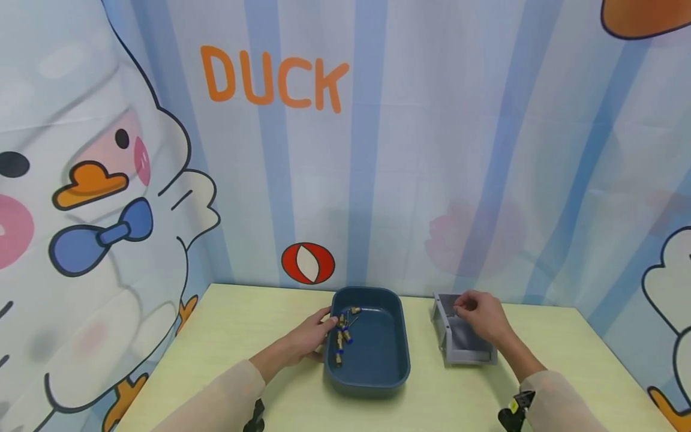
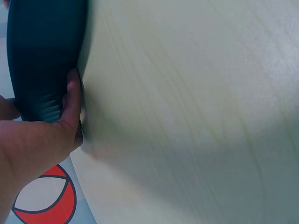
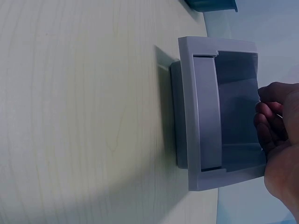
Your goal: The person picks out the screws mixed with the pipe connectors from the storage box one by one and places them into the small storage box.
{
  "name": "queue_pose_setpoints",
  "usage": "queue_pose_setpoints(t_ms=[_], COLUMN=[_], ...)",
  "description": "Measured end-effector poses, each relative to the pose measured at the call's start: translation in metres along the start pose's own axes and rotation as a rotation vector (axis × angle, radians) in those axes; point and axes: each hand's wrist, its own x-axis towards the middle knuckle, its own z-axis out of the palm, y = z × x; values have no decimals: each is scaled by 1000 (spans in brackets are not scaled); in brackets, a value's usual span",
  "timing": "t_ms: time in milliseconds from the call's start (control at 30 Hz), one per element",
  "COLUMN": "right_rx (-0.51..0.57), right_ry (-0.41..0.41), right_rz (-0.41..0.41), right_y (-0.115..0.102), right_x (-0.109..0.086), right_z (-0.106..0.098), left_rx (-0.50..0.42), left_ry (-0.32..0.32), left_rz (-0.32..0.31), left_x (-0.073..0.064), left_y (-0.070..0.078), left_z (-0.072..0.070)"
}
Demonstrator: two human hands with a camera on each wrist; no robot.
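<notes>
My left hand holds the left side of a dark blue plastic bin, its thumb over the rim; the left wrist view shows the fingers against the outer wall. Several small brass fittings with blue rings lie along that side inside the bin. On the right stands a grey open-topped plastic box. Above its far part is my right hand, with thumb and fingers curled together. Between those fingertips no object shows clearly. The right wrist view has the hand at the box's far edge.
Both containers stand apart on a pale wood-grain table. Behind the table hangs a striped curtain with duck prints, close to the far edge. Dark wrist cameras sit at the sleeves.
</notes>
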Motion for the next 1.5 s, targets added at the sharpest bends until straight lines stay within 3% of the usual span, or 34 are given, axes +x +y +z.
queue_pose_setpoints(t_ms=[733, 1500], right_rx=[21, 123], right_ry=[-31, -38], right_rz=[-28, -97], right_y=[-5, -48], right_x=[2, 14], right_z=[-5, 11], left_rx=[-11, -14], left_ry=[7, 8], left_rz=[3, 17], left_x=[-1, -4], left_y=[1, 4], left_z=[0, 1])
